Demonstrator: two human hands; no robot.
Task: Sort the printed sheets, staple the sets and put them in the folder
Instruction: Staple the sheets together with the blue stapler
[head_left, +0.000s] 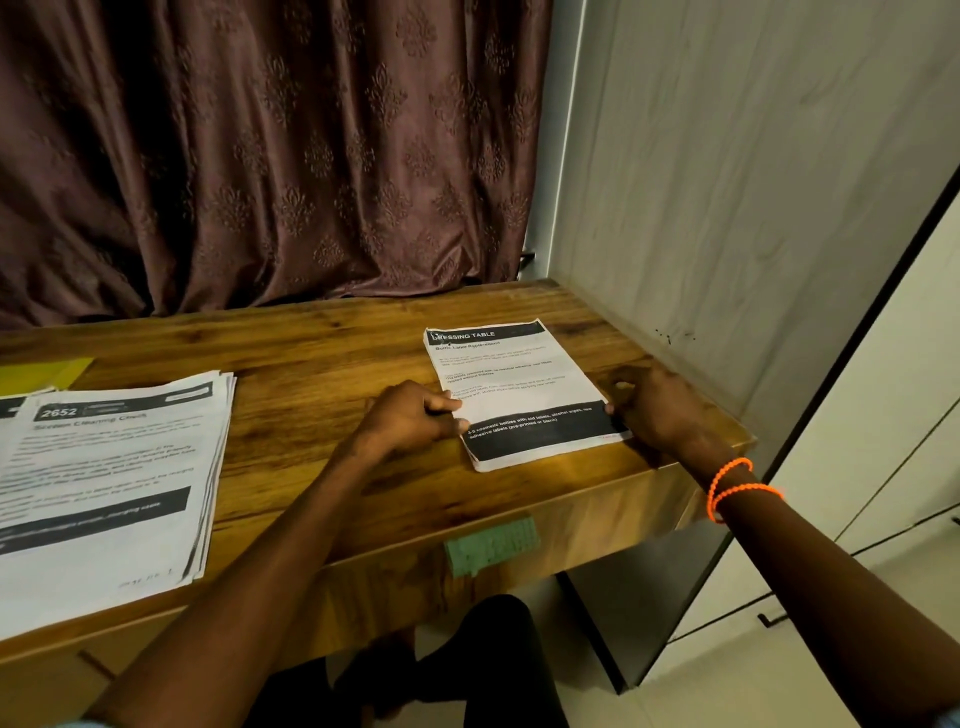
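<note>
Hands: left (410, 415), right (657, 410) grip one sheet set (514, 384); one stack (104, 478) apart.

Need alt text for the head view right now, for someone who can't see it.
Both hands, left hand and right hand, hold the side edges of a small white printed-sheet set flat on the brown wooden desk. A larger fanned pile of printed sheets lies left.

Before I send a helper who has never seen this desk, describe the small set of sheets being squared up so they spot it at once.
On the wooden desk, look to the right end near the pale wall panel. The small set lies between the left hand and right hand. Unlike the big fanned stack at the left headed 2652, its black header reads DRESSING TABLE.
</note>
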